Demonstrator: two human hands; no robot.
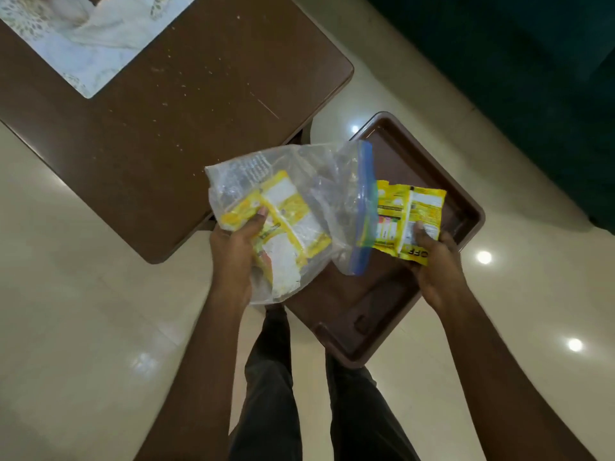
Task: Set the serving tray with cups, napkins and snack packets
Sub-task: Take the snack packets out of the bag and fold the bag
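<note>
My left hand [233, 251] grips a clear zip bag [299, 181] with a blue and green seal; several yellow snack packets [286, 221] show through the plastic. My right hand [436, 261] holds one yellow snack packet [409, 217] just outside the bag's open mouth, above the tray. The brown serving tray [442, 181] lies below both hands with nothing visible in it; the bag and my right hand cover part of it. What the tray rests on is hidden.
A brown table [166, 128] stands at the upper left, with a white patterned mat [83, 38] on its far corner. Glossy cream floor tiles [83, 311] surround it. A dark green sofa [532, 61] fills the upper right. My legs [273, 377] are below.
</note>
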